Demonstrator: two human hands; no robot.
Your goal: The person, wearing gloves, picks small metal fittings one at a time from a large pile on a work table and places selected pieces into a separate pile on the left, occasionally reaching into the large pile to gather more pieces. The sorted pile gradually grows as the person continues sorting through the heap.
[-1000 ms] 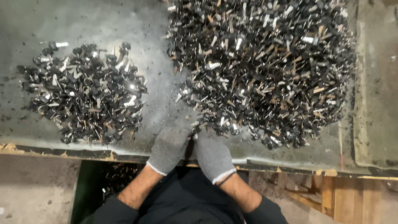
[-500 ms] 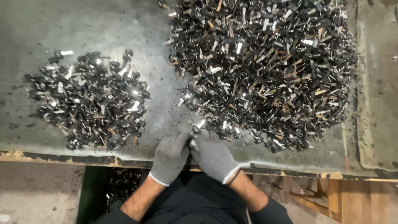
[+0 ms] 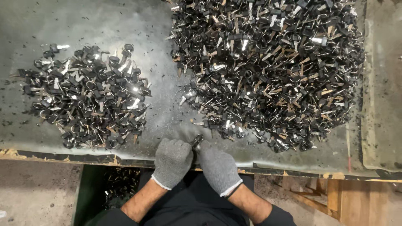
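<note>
Both my gloved hands meet at the table's near edge: left hand (image 3: 172, 162) and right hand (image 3: 217, 166) pinch one small dark key piece (image 3: 197, 140) between them; it looks like a ringed key, though it's mostly hidden. Big heap of keys (image 3: 268, 67) just ahead-right, smaller heap (image 3: 86, 98) left. Worn grey table (image 3: 159, 33); green bin (image 3: 90, 194) below.

No packages, labels, signs or screens, seemingly.
</note>
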